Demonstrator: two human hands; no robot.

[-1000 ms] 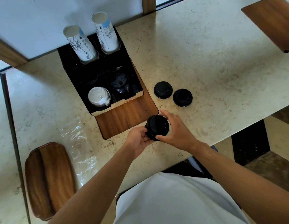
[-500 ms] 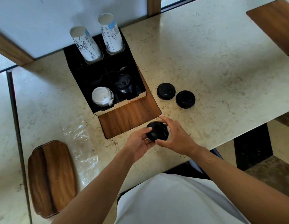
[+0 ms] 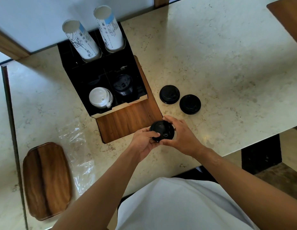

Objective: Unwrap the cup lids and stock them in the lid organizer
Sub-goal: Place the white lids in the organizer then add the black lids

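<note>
Both hands hold a stack of black cup lids (image 3: 162, 132) just in front of the organizer's wooden front. My left hand (image 3: 144, 140) grips it from the left with the thumb on top. My right hand (image 3: 181, 138) wraps its right side. The black lid organizer (image 3: 101, 75) stands on the counter. Its front left slot holds white lids (image 3: 100, 97) and its front right slot holds black lids (image 3: 123, 85). Two loose black lids (image 3: 169, 94) (image 3: 190, 104) lie on the counter to the organizer's right.
Two tall stacks of paper cups (image 3: 81, 41) (image 3: 109, 30) stand in the organizer's rear slots. Crumpled clear plastic wrap (image 3: 78, 150) lies on the counter at left, beside a wooden tray (image 3: 44, 180). The counter's front edge runs close under my hands. A wooden board (image 3: 287, 17) lies far right.
The held lid stack has dropped slightly and tilted flatter, now showing its top. My left thumb has come over its upper face. The loose lids have not moved.
</note>
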